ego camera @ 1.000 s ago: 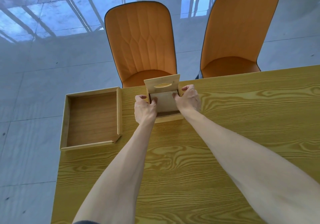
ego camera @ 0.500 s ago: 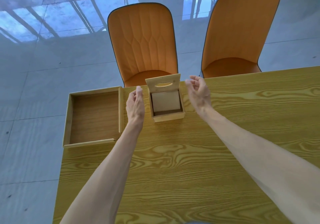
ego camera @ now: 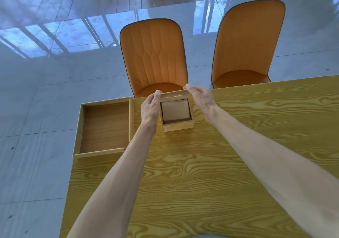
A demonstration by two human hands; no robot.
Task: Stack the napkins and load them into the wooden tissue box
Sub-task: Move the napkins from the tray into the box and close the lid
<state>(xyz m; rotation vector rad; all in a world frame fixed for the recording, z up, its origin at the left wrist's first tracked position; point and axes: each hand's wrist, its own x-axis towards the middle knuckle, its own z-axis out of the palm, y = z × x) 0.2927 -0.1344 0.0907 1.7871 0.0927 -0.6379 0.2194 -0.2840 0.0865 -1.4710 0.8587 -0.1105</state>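
The small wooden tissue box (ego camera: 177, 126) stands near the table's far edge with its slotted lid (ego camera: 174, 96) tipped up at the back. A stack of pale napkins (ego camera: 175, 111) lies inside it. My left hand (ego camera: 150, 107) is at the box's left side, fingertips touching the lid's left corner. My right hand (ego camera: 200, 96) is at the right side, fingertips at the lid's right corner. Both hands have straight, slightly spread fingers and hold nothing.
A shallow wooden tray (ego camera: 131, 120) sits at the table's far left corner, overhanging the edge. The yellow wood-grain table (ego camera: 201, 182) ends just beyond the box. Two orange chairs (ego camera: 156, 57) (ego camera: 245, 41) stand behind it on a glossy tiled floor.
My hands let go of the napkins inside the box, opened and lifted apart, then moved up to the corners of the raised lid. The napkins stay in the box.
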